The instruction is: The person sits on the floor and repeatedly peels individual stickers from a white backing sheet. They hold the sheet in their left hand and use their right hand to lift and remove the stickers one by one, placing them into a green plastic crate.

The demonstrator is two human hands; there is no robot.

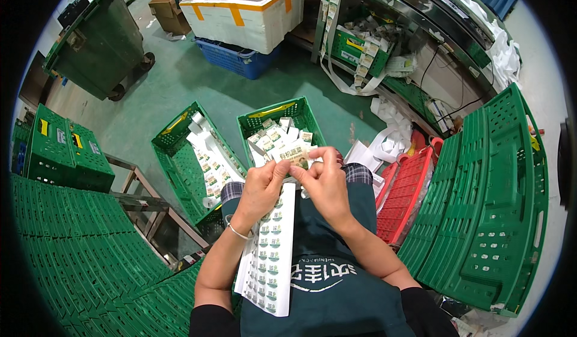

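Note:
Over my lap, a small printed card (294, 155) with writing on it is held between my two hands. My left hand (263, 188) pinches its lower left edge between thumb and fingers. The thumb and index finger of my right hand (328, 181) are at its right side and lower edge. On my apron, partly under my left forearm, lies a long sheet of round green-and-white stickers (272, 256). Beyond the card, a green plastic crate (315, 116) holds a pile of similar printed cards (270, 141). What the curled fingers cover is hidden.
A second green crate (173, 156) at left holds printed label strips (212, 156). Stacked green crates (81, 242) flank me at left, and more crates (478, 210) stand at right beside a red basket (401, 197). Ahead are a foam box (243, 21) and a wheeled bin (99, 48).

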